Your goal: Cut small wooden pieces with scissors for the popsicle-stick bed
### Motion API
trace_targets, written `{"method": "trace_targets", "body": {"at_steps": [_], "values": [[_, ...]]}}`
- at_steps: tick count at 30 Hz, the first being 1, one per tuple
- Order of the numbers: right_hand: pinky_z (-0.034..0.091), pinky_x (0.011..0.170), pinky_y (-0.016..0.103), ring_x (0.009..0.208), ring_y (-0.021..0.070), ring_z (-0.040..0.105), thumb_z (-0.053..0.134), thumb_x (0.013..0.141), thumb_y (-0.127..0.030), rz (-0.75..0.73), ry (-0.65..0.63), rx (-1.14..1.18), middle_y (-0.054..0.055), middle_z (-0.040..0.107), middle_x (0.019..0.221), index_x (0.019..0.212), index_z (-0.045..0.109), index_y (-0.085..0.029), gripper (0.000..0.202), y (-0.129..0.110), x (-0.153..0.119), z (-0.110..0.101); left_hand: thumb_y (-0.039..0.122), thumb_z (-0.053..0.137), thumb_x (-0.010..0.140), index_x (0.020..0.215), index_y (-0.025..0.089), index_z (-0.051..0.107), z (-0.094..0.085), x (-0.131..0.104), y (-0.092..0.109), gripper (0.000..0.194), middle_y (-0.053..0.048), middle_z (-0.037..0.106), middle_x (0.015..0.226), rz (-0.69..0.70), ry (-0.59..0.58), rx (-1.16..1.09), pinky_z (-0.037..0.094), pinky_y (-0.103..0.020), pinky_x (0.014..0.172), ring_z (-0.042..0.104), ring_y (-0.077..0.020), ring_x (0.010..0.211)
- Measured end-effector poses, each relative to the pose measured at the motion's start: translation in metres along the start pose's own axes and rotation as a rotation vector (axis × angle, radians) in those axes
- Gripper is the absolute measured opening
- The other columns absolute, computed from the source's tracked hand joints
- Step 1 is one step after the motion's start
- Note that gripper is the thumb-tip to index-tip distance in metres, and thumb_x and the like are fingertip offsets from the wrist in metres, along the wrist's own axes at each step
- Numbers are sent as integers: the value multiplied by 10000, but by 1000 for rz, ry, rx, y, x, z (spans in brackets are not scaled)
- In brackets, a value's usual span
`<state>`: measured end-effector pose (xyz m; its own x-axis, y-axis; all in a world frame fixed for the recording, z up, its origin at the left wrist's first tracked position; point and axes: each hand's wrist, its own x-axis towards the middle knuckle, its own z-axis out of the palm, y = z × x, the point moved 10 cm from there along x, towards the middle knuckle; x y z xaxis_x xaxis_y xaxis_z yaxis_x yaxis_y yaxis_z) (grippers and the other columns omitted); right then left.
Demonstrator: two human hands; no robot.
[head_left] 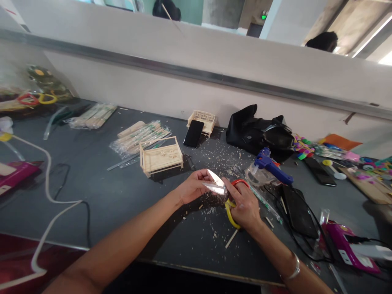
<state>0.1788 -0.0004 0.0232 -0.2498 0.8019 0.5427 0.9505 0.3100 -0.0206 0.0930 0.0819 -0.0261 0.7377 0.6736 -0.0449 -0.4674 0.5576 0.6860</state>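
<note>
Your right hand (246, 208) holds the scissors (218, 189) open, nearer you and right of the small wooden frame (161, 157); squeeze only with your left hand (191, 188), whose grip I cannot make out, clear of the blades.

I can't read any text, brands or numbers: green marks on the plastic packets (143, 139) and the lit green sign (263, 15) are too small.
</note>
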Motion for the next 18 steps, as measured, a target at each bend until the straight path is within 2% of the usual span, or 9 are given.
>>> {"method": "trace_targets", "body": {"at_steps": [7, 14, 18], "values": [[482, 628, 269, 724, 191, 526, 494, 725, -68, -15, 26, 16, 37, 550, 804, 1401, 535, -232, 697, -3, 0, -3, 144, 889, 562, 697, 125, 671, -1, -1, 1, 257, -24, 706, 670, 8, 11, 9, 526, -222, 580, 654, -132, 593], [494, 636, 274, 738, 195, 536, 499, 715, -66, -1, 2, 24, 39, 568, 816, 1428, 504, -245, 735, -3, -1, 0, 153, 933, 461, 716, 129, 669, -2, -2, 2, 367, -10, 713, 674, 35, 46, 1, 525, -207, 603, 665, -127, 600], [492, 628, 275, 734, 191, 544, 500, 736, -62, 2, 19, 30, 40, 572, 815, 1415, 519, -239, 702, -4, 0, -1, 173, 939, 471, 718, 128, 670, -3, -2, 3, 368, -6, 711, 682, 62, 73, 13, 509, -187, 627, 653, -106, 614]]}}
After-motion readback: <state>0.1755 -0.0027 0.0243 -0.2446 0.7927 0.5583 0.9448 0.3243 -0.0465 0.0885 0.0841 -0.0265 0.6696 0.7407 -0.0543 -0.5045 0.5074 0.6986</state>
